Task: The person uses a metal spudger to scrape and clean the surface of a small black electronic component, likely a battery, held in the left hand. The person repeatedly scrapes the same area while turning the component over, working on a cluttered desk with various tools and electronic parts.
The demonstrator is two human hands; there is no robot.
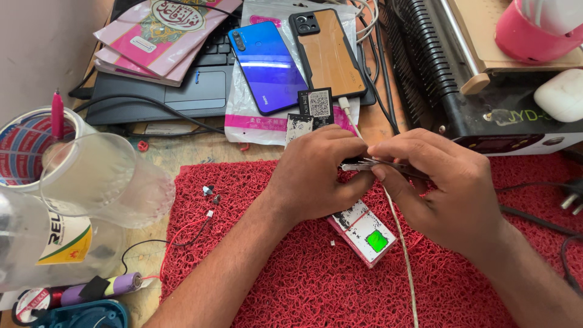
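Observation:
My left hand (319, 173) and my right hand (434, 188) meet over a red looped mat (291, 279). Between the fingertips of both is a small flat silver part (358, 164). My right hand also pinches thin dark tweezers (398, 167) whose tips touch that part. Under my hands lies a pink-edged flat phone piece (364, 232) with a white face, black marks and a green patch. A white cable (404, 261) runs down across the mat beneath my right hand.
A blue phone (267, 64) and a tan-backed phone (328, 51) lie on a plastic bag over a laptop (182, 91) with pink books. Clear plastic bottle (91, 182) and tape roll sit left. A black machine (486, 91) stands right. Red and black wires (182, 237) trail left.

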